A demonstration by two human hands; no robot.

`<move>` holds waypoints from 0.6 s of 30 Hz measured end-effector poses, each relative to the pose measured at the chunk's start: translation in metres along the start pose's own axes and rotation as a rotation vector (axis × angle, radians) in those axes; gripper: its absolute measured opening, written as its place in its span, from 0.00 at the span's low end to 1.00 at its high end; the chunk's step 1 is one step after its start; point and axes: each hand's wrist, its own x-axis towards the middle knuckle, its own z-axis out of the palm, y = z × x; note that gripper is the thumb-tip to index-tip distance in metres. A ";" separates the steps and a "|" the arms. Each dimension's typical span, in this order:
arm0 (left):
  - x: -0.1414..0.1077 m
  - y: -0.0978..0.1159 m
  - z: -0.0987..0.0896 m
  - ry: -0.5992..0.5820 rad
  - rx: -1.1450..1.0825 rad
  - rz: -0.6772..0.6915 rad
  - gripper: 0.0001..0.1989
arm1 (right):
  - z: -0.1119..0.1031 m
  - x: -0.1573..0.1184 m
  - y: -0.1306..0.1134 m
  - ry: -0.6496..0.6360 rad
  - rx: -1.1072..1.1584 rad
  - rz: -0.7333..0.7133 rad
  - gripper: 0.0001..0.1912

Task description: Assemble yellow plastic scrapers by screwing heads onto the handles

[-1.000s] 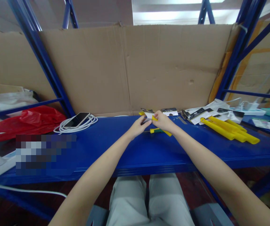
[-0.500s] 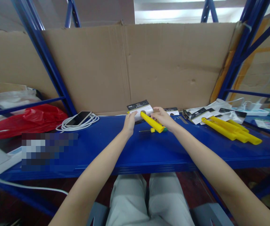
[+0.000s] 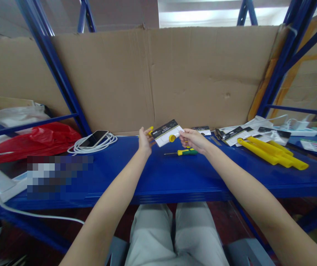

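My right hand (image 3: 193,140) pinches the right edge of a black-and-white packaging card (image 3: 166,135), tilted above the blue table. A round yellow tube end (image 3: 172,138) shows on the card's face; the rest of the tube is not visible from here. At the card's left edge is my left hand (image 3: 145,141), fingers spread. A small yellow piece (image 3: 150,130) shows by its fingertips; whether the hand touches it I cannot tell. Beneath the card lies a screwdriver (image 3: 186,152) with a yellow-green handle, its shaft pointing left.
Several yellow tubes (image 3: 271,153) on packaging cards (image 3: 234,135) lie to the right. Another card (image 3: 202,130) is behind my right hand. On the left are a phone (image 3: 93,139), a coiled white cable (image 3: 110,139) and a red bag (image 3: 50,138). Cardboard (image 3: 202,77) walls the back.
The yellow tube has turned from pointing toward me to being seen end-on, and the card has tilted. My left hand has moved left and spread its fingers; the screwdriver shows more fully.
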 end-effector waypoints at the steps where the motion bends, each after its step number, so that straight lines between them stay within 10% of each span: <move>1: 0.002 -0.001 -0.001 0.043 0.007 -0.013 0.21 | -0.001 0.001 0.001 -0.003 0.008 -0.003 0.11; 10: 0.025 -0.009 -0.009 0.211 0.078 0.011 0.05 | -0.003 -0.001 -0.003 -0.032 0.042 0.017 0.12; 18: 0.029 0.000 -0.021 0.223 0.148 0.019 0.12 | -0.023 0.008 -0.009 0.424 0.058 -0.004 0.04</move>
